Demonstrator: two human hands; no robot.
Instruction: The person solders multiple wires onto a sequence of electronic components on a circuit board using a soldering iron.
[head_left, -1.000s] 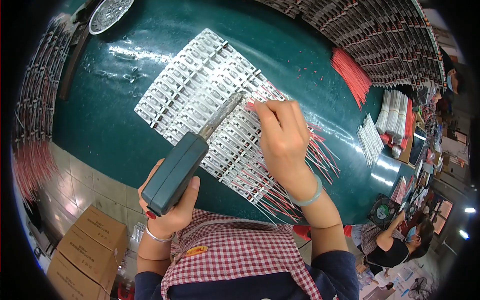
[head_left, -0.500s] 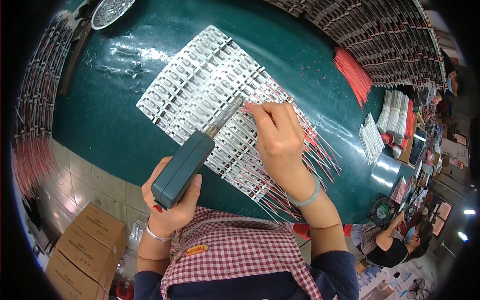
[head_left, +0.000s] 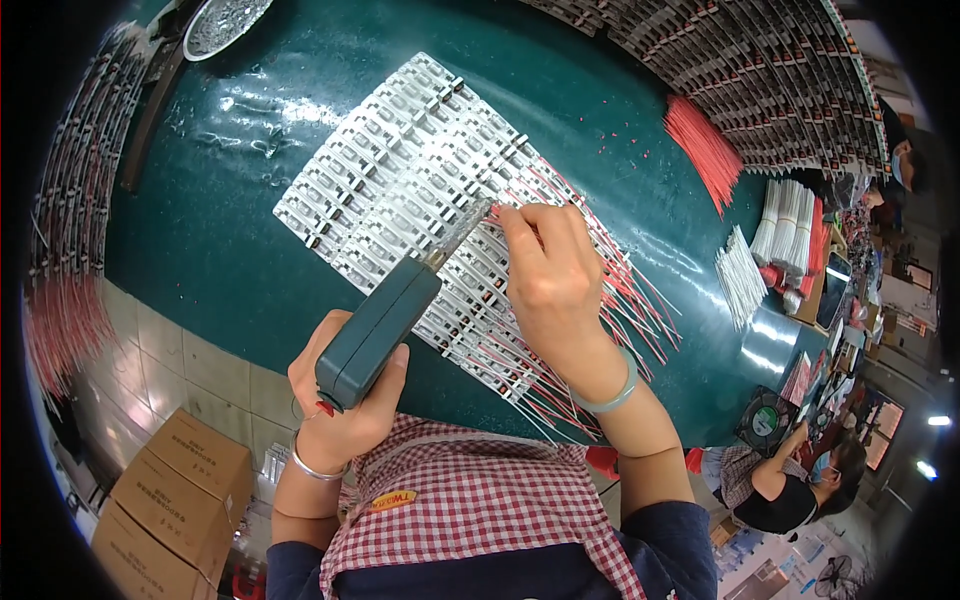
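Observation:
My left hand (head_left: 345,405) is wrapped round a dark green pistol-shaped tool (head_left: 375,335) with a long, silvery, rough-looking shaft. The shaft's tip meets the fingertips of my right hand (head_left: 555,275), which pinch the end of a red wire (head_left: 494,211). Both hands are over a slanted block of white slotted parts (head_left: 400,165), laid in rows on the table. Red and white wires (head_left: 640,310) trail from the right part of this block, passing partly under my right hand. The exact contact between tip and wire is too small to make out.
On the green table (head_left: 230,270), a bundle of red wires (head_left: 705,150) and white wires (head_left: 740,280) lie to the right. A metal bowl (head_left: 225,25) stands far left. Racks of stacked parts (head_left: 760,70) border the back right. Cardboard boxes (head_left: 180,480) sit lower left; a co-worker (head_left: 790,480) is lower right.
The green tool and my left hand have shifted slightly right and up. My right hand has moved slightly left, still pinching at the tip.

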